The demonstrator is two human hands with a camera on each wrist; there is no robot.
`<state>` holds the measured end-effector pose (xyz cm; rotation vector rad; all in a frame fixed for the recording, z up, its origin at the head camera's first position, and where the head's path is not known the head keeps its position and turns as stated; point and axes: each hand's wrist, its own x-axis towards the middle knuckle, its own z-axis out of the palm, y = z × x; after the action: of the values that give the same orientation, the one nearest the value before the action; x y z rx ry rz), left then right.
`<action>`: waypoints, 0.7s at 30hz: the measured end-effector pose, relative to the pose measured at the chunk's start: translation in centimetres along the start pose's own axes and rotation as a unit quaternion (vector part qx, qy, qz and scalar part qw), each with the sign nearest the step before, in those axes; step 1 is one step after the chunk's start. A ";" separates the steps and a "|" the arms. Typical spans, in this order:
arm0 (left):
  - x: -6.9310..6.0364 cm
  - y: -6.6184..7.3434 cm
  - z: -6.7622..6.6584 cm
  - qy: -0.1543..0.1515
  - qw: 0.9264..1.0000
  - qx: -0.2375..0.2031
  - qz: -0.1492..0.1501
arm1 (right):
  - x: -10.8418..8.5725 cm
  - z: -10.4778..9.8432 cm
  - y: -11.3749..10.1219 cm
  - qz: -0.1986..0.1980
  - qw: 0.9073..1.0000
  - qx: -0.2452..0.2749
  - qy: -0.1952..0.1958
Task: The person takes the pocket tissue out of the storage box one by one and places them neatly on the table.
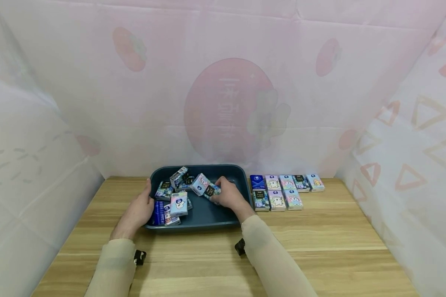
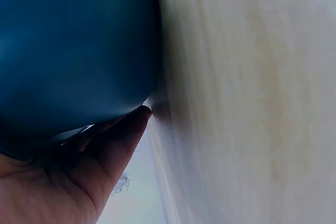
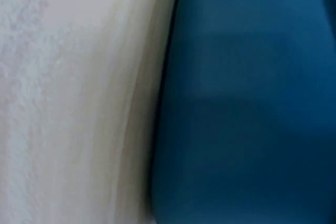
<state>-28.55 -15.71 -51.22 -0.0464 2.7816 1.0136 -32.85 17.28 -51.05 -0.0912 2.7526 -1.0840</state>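
In the head view a dark blue tray holds several small tissue packs in blue, pastel and dark floral wrappers. My left hand grips the tray's left side; in the left wrist view its fingers lie along the outer wall down near the tabletop. Inside the tray, my right hand pinches a dark floral tissue pack between thumb and fingers. A pastel tissue pack lies against its left end. The right wrist view shows the tray's outer wall, with the hand out of sight.
Right of the tray, tissue packs lie side by side in two rows on the wooden table, the back row longer. More packs are heaped in the tray's left half. Printed cloth hangs behind and at both sides.
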 end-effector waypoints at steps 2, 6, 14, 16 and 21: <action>0.0 0.0 0.1 0.001 1.000 0.001 0.000 | 0.7 0.1 1.0 -0.003 1.000 -0.002 -0.001; 0.0 0.0 0.2 0.000 1.000 0.000 0.001 | 0.9 -0.3 1.9 -0.018 1.000 0.008 0.004; 0.0 -0.1 0.1 -0.002 1.000 -0.003 -0.002 | -3.5 -3.9 -0.1 -0.037 0.997 0.071 0.022; 0.0 0.0 0.1 -0.003 1.000 -0.005 -0.004 | -3.9 -4.3 -0.1 -0.037 0.996 0.072 0.030; 0.0 0.0 0.1 -0.004 1.000 -0.004 -0.001 | -4.7 -5.7 0.3 -0.030 0.994 0.092 0.044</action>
<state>-28.53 -15.62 -51.28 -0.0474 2.7701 1.0233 -29.29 21.92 -46.47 -0.1037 2.7265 -1.3839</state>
